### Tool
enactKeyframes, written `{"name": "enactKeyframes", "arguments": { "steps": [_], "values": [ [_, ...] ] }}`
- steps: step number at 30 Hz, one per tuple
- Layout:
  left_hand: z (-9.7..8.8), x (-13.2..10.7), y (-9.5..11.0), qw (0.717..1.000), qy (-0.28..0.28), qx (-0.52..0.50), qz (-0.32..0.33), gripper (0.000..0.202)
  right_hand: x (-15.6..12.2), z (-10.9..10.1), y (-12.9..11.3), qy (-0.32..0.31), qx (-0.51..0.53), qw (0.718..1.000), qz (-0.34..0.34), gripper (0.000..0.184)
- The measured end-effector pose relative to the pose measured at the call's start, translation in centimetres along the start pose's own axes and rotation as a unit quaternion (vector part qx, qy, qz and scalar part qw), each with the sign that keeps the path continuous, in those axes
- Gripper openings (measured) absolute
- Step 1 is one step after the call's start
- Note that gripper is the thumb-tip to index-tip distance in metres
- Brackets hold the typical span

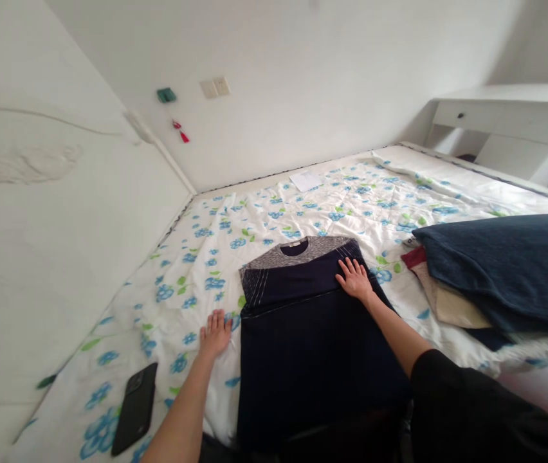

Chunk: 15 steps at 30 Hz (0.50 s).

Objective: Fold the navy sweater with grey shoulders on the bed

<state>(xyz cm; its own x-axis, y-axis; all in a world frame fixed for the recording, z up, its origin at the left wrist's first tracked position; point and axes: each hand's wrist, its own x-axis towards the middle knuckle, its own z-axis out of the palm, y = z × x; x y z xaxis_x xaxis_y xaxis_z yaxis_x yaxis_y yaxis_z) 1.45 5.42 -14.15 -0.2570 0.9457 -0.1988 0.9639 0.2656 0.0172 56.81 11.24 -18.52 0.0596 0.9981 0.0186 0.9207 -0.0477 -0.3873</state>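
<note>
A dark navy sweater [303,347] with a grey speckled yoke lies flat on the floral bed sheet [197,257], sleeves folded in. My right hand [355,280] rests flat and open on the sweater's upper right part, near the shoulder. On the sheet just left of the sweater's left edge lies my left hand [215,333], palm down with fingers spread, holding nothing.
A black phone [135,408] lies on the sheet at the lower left. A pile of clothes topped by a dark blue garment [500,270] sits at the right. A white paper [305,180] lies near the far wall. A white desk [510,119] stands beyond the bed.
</note>
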Motion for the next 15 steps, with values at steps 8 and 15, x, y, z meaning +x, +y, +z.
{"name": "enactKeyframes", "arguments": {
  "steps": [8, 15],
  "values": [
    [-1.1, -5.5, -1.5, 0.993, -0.120, -0.005, 0.012, 0.078, -5.4, -0.7, 2.6, -0.067, -0.026, 0.997, -0.017, 0.082],
    [-3.0, -8.5, 0.1, 0.997, -0.023, -0.042, 0.059, 0.071, -11.8, -3.4, 5.3, -0.128, -0.066, 0.989, 0.014, 0.076]
  ]
}}
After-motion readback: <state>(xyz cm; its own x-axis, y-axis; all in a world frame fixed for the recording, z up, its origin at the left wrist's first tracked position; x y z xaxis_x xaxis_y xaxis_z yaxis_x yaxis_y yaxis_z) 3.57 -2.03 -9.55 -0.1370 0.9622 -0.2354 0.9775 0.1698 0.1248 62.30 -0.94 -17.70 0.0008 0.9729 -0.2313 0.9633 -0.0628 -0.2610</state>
